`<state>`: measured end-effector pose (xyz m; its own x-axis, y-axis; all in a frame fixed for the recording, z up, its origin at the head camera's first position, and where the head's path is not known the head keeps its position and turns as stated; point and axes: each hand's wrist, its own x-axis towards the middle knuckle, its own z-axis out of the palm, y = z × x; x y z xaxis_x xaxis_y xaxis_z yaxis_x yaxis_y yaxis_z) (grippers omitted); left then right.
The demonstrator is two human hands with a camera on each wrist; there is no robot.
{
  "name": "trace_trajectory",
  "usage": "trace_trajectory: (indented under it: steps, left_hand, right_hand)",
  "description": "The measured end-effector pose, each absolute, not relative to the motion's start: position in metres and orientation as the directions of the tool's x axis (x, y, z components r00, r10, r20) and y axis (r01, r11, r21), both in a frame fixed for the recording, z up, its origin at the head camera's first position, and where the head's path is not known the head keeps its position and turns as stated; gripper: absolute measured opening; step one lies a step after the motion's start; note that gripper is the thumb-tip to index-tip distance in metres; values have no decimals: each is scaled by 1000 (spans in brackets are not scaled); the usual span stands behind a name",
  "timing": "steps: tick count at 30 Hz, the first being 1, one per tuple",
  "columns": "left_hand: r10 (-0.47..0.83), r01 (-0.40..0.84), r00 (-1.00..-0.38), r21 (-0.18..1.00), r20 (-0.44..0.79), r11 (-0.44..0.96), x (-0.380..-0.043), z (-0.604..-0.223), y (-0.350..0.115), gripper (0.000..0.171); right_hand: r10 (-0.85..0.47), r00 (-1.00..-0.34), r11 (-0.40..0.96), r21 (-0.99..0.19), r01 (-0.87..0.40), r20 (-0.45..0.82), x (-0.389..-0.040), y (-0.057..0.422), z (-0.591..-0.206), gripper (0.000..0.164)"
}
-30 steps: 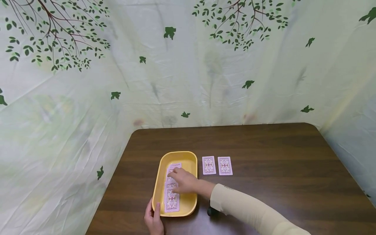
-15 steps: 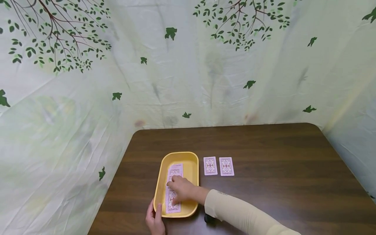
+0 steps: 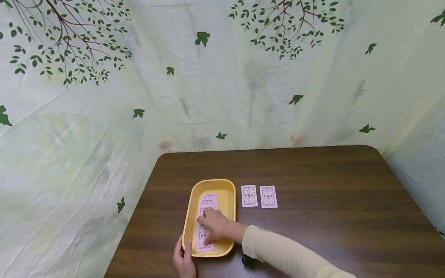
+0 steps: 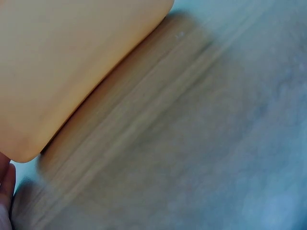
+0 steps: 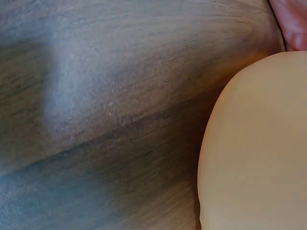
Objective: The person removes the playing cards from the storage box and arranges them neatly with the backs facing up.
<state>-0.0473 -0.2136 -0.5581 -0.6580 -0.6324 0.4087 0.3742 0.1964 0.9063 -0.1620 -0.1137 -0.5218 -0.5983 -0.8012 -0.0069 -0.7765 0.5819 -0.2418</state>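
Observation:
A yellow tray lies on the table, its long side pointing away from me. Pink-patterned playing cards lie face down in a column along its left half. My left hand grips the tray's near left corner, thumb at the rim and fingers outside. Over the middle of the card column is my right hand, its fingers spread and touching the cards; it hides part of them. In both wrist views only the tray's outer wall and rim, the tabletop and a bit of hand show.
Two more face-down cards, a left one and a right one, lie side by side on the brown wooden table, right of the tray. A leaf-printed cloth hangs behind the table. A small black object sits beneath the right wrist.
My right hand has come slightly nearer to me along the card column, then stayed almost still. My left hand keeps its grip on the tray. The two cards outside have not moved.

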Motion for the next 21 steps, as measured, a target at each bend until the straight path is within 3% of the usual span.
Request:
trace_trajectory:
  steps: [9,21]
  left_hand:
    - [-627,372,-670,911,396,177,-51,-582,-224,30]
    - [-627,369,-666,909,404,193,-52,-583,-225,29]
  right_hand:
    - [-804,-595,579,-238,-780,-8,-160,-113,-522,64]
    - [-801,-599,582,-259,-771,-18,-161,-113,-524,68]
